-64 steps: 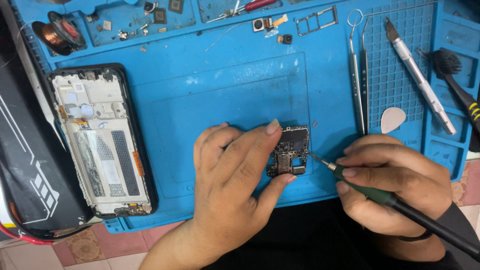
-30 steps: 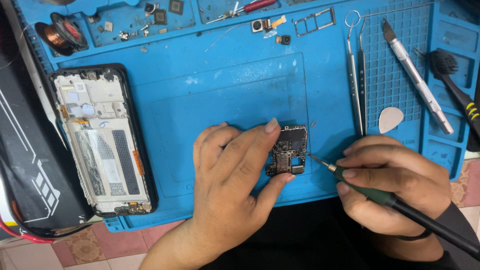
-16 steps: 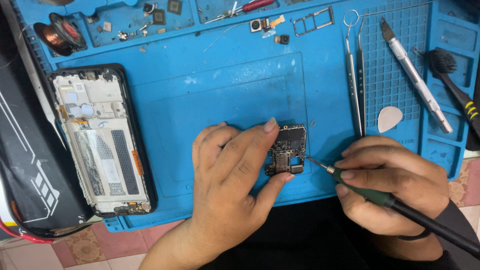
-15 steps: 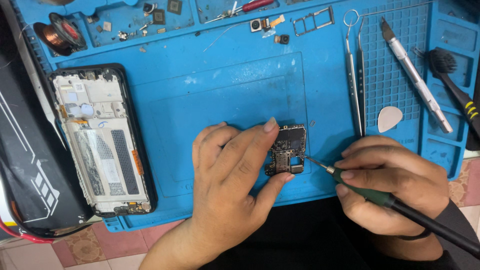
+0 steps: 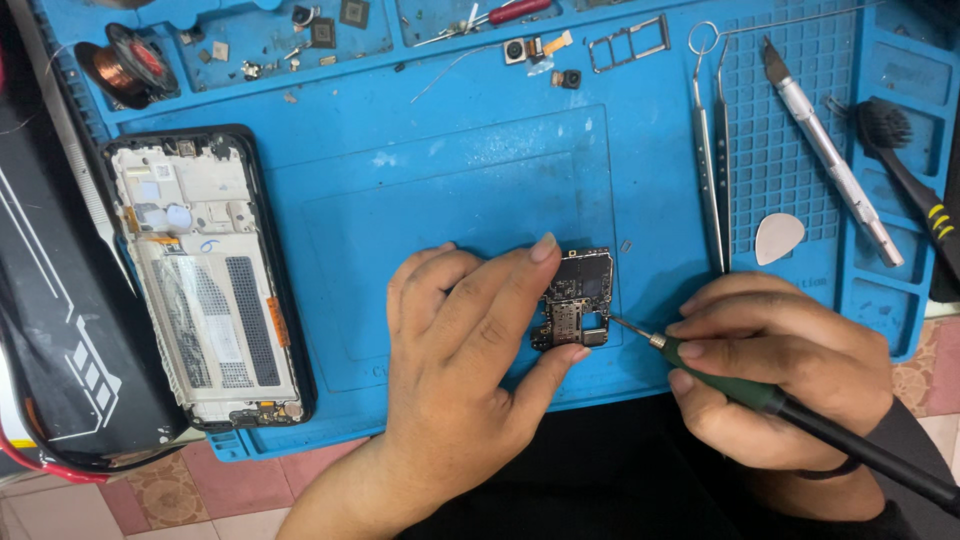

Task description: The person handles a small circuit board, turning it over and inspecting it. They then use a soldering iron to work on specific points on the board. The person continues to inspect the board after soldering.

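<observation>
A small dark phone circuit board (image 5: 578,297) lies on the blue work mat (image 5: 440,190). My left hand (image 5: 462,360) pins it down, index finger along its top left edge and thumb at its lower edge. My right hand (image 5: 775,370) grips a green-handled soldering iron (image 5: 745,392) like a pen. Its metal tip touches the board's right edge. A black cable runs from the handle to the lower right.
An opened phone frame (image 5: 205,275) lies at the mat's left, beside a black case (image 5: 55,330). At the right lie tweezers (image 5: 708,160), a craft knife (image 5: 830,165), a brush (image 5: 900,160) and a white pick (image 5: 778,238). A copper wire spool (image 5: 132,65) and small parts sit in the top trays.
Nothing has moved apart from a slight shift of the view. Both hands hold the same places on the board and the iron.
</observation>
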